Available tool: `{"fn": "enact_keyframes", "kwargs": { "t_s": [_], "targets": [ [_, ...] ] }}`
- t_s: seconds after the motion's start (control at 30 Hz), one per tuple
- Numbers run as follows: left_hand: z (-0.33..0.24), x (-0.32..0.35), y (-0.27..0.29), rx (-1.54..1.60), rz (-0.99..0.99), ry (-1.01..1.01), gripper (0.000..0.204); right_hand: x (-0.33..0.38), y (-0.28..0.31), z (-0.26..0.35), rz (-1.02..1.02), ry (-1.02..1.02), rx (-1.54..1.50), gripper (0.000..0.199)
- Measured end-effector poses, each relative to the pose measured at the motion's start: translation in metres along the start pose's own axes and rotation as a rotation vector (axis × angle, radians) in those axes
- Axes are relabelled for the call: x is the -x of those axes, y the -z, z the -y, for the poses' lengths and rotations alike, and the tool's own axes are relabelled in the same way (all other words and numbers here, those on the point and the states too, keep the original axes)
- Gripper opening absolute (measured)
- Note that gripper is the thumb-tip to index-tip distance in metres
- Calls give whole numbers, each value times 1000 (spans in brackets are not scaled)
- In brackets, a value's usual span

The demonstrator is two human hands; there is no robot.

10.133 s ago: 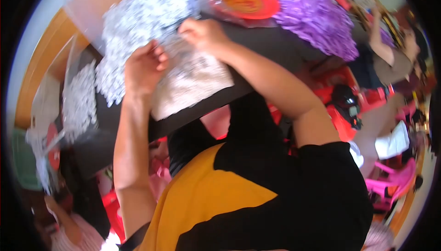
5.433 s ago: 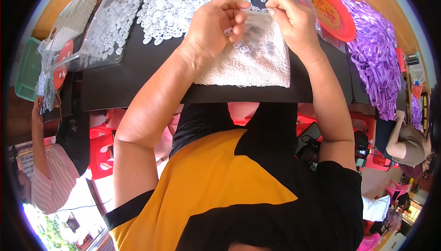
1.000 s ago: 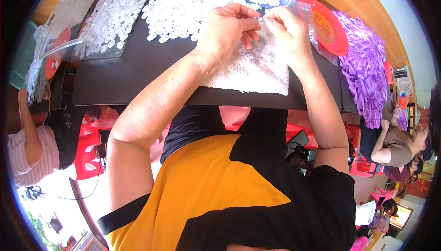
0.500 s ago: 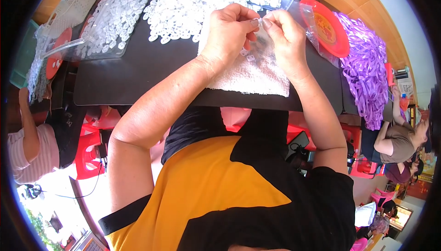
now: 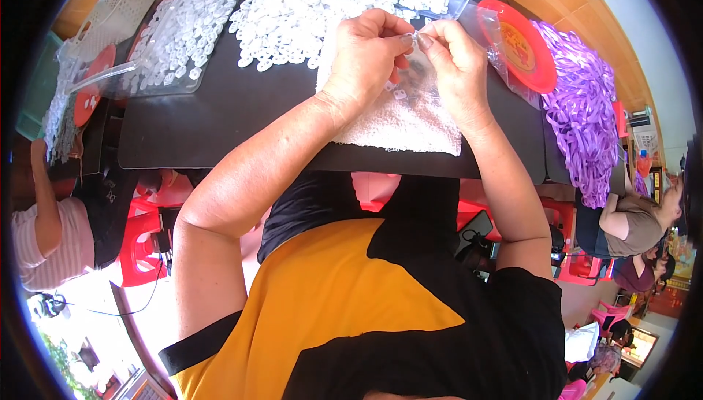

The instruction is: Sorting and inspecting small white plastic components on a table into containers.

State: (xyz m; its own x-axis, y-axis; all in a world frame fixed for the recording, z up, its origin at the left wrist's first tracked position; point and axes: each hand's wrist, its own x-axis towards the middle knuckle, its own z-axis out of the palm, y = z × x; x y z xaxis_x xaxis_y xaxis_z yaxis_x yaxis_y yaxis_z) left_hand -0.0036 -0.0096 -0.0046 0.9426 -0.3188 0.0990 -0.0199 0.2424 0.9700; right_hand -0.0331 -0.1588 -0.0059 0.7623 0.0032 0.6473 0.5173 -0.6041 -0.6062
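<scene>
1. Compared with half a second earlier, both hands are hardly shifted; the pinch is kept at 12 o'clock over the white towel (image 5: 399,118).
2. A tiny clear piece (image 5: 414,36) is pinched between thumb and forefinger tips of the left hand (image 5: 366,52) and right hand (image 5: 454,63), other fingers curled, seemingly for fine control.
3. Loose bits are caught on the towel below.
4. White plastic pieces (image 5: 322,4) are heaped within reach at 11 o'clock; purple ribbons (image 5: 582,121) lie at 3 o'clock.
</scene>
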Motion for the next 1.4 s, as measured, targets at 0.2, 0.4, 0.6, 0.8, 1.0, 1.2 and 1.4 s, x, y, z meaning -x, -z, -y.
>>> {"fn": "enact_keyframes", "kwargs": {
  "t_s": [0.2, 0.4, 0.6, 0.8, 1.0, 1.2, 1.4],
  "targets": [
    [1, 2, -1, -55, -30, -3, 7, 3, -5, -5, 24, 15, 3, 6],
    [2, 0, 1, -54, 2, -28, 9, 2, -3, -3, 5, -47, -89, 6],
    [1, -2, -1, 37, 38, -47, 14, 4, 2, -11, -41, -17, -42, 7],
    [-3, -2, 2, -104, 33, 108, 13, 6, 5, -8, -51, 12, -3, 8],
    [-5, 2, 0, -154, 69, 103, 12, 9, 4, -8, -44, 58, 40, 7],
    [-3, -1, 1, -276, 27, -15, 9, 7, -5, -6, -31, 63, -36, 5],
    [-2, -3, 5, -203, 72, 90, 11, 8, -3, -12, -9, -20, -141, 6]
  ]
}}
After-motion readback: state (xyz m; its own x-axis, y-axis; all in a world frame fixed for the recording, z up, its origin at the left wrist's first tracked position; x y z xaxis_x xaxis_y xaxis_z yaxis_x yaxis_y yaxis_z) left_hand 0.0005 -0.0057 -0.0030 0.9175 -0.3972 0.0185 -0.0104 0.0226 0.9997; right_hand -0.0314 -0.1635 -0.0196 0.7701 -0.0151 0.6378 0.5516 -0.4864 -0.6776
